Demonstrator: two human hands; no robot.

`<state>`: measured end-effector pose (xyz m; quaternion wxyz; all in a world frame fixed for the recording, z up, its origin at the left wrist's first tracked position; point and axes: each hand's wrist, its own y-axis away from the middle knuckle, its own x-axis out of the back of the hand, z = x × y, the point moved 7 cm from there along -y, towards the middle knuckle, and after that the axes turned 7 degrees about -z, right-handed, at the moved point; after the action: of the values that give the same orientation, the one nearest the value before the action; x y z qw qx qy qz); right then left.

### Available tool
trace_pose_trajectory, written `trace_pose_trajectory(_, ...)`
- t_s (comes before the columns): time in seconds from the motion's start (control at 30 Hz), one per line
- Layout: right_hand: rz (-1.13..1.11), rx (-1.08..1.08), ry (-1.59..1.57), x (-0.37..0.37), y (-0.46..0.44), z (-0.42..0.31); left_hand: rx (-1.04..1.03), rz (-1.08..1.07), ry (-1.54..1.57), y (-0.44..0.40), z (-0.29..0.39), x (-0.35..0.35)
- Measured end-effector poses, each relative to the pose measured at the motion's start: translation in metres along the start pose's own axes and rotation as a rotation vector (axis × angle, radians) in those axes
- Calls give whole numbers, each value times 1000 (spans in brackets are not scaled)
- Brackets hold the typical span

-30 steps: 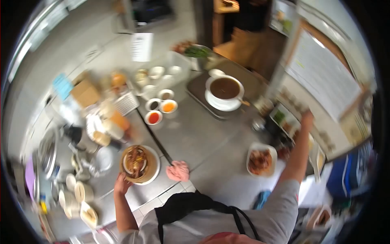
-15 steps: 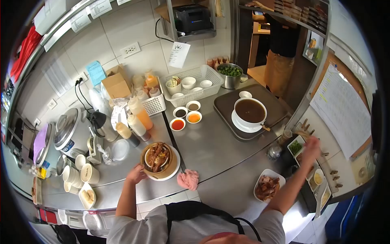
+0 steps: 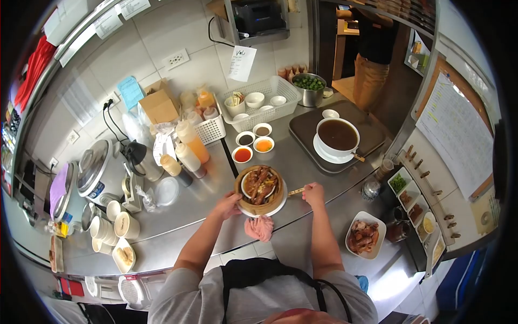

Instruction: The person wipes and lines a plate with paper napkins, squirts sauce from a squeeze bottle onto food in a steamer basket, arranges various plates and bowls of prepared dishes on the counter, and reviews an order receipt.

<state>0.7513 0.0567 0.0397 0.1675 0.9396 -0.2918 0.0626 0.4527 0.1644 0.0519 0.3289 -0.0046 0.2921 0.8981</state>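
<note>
A round bamboo steamer (image 3: 242,203) sits on a white plate (image 3: 279,209), holding a bowl of glossy brown braised chicken feet (image 3: 260,184). At its left side my left hand (image 3: 227,206) has its fingers curled on the steamer and plate edge. My right hand (image 3: 313,194) pinches a small wooden clothespin (image 3: 296,191) with dark marks, whose far end points at the plate's right rim. A crumpled pink cloth (image 3: 259,229) lies just in front of the plate. Behind the steamer stand small sauce bowls, among them a red sauce (image 3: 243,155) and an orange one (image 3: 264,145).
A bowl of brown soup (image 3: 338,134) stands on a dark tray (image 3: 302,125). Meat fills a white dish (image 3: 380,233) at right, near topping containers (image 3: 411,193) and wall clothespins (image 3: 415,157). Squeeze bottles (image 3: 190,157) and stacked paper cups (image 3: 126,225) stand left. Someone stands beyond the opening.
My right hand has come from the wall clothespins at right to beside the steamer, now with a clothespin. The steamer and plate have shifted right with my left hand.
</note>
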Motion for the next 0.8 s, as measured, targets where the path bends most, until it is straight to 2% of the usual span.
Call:
trace_pose_trajectory(0.17,11,-81,36,21,-5,12,-17,-15,-25,-33,1,-20)
trace_pose_trajectory(0.27,105,-30,90,44,-6,14,5,-29,-26,-34,7,-43)
trace_pose_trajectory(0.33,164,-72,-152,50,-12,25,37,-73,6,-47,1,-47)
trace_pose_trajectory(0.43,170,-191,-210,50,-19,30,31,-92,35,-55,3,-57)
trace_pose_trajectory(0.6,137,-200,-220,50,-32,41,37,-175,27,-60,8,-61)
trace_pose_trajectory(0.73,74,-266,-314,44,-12,24,42,-130,2,-58,7,-57)
trace_pose_trajectory(0.8,96,-217,-337,47,-1,20,30,-72,-20,-52,7,-56)
